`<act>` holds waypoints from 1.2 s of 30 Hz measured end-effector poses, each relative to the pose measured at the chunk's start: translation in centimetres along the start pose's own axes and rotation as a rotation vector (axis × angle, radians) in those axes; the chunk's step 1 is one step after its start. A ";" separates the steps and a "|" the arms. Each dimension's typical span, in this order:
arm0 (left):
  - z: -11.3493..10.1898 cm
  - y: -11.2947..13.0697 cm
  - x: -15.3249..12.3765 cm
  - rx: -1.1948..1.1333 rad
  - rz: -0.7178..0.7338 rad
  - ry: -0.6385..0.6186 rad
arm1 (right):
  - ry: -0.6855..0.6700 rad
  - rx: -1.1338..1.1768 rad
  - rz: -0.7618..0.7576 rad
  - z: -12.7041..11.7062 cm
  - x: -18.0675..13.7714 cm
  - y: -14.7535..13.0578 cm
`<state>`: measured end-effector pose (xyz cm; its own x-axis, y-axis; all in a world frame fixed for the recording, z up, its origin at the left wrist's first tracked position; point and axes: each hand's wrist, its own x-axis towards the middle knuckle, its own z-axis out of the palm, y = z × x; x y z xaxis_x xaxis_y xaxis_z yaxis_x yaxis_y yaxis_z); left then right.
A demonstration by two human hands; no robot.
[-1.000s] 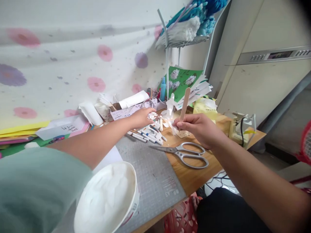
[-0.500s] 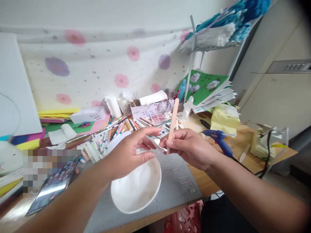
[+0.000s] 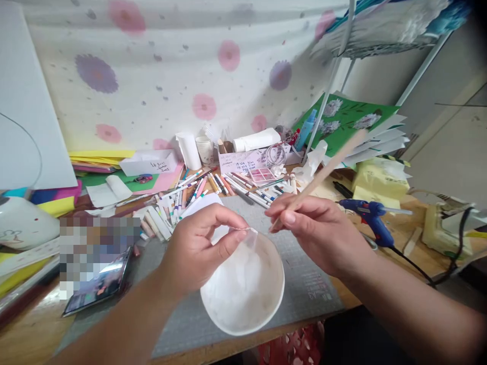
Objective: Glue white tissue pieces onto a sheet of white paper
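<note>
Wooden stick (image 3: 323, 175), flat and pale: one, held aslant above the right part of the cutting mat (image 3: 312, 284), its lower end gripped between the closed thumb and fingers of the right hand (image 3: 315, 228). Scrap (image 3: 250, 237), thin and whitish: one, pinched between thumb and forefinger of the left hand (image 3: 201, 248), above the bowl's far rim. Bowl (image 3: 266, 304), white: one, upright on the mat near the worktop's front edge. Markers (image 3: 228, 185), assorted: a loose spread beyond the mat's far edge. Glue gun (image 3: 367, 210), blue: one, towards the worktop's right edge. Paper cups (image 3: 204, 149): a stack, at the worktop's back edge. Screened device (image 3: 102, 289): one, by the mat's left edge.
</note>
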<state>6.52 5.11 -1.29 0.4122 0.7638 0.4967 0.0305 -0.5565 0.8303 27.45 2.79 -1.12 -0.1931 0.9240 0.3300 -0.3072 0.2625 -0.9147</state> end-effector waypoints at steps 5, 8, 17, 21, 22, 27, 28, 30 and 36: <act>0.0 0.2 -0.2 0.010 -0.017 0.003 | 0.000 -0.131 -0.222 0.2 -0.2 -0.2; 0.0 0.1 -0.2 0.015 -0.016 0.010 | 0.021 -0.240 -0.301 0.4 -0.4 -0.6; -0.3 -0.1 -0.5 0.084 0.009 -0.011 | -0.041 -0.234 -0.295 1.0 -0.7 -1.2; -0.4 -0.1 -0.5 0.110 0.028 -0.018 | -0.025 -0.275 -0.294 1.4 -0.8 -1.3; -0.4 0.0 -0.5 0.114 0.031 -0.021 | -0.018 -0.289 -0.296 1.4 -0.8 -1.3; -0.4 0.2 -0.4 0.127 0.056 -0.040 | -0.015 -0.270 -0.314 1.4 -0.9 -1.4; -0.4 0.2 -0.4 0.133 0.058 -0.042 | -0.023 -0.265 -0.309 1.4 -0.9 -1.4; -0.5 0.2 -0.4 0.145 0.062 -0.042 | -0.035 -0.273 -0.298 1.4 -0.9 -1.5; -0.6 0.1 -0.7 0.165 0.062 -0.058 | -0.048 -0.317 -0.296 1.3 -0.8 -1.7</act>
<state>5.64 4.72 -1.38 0.4696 0.7090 0.5261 0.1504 -0.6514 0.7437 26.89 1.25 0.47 -0.1852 0.7842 0.5923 -0.0560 0.5933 -0.8030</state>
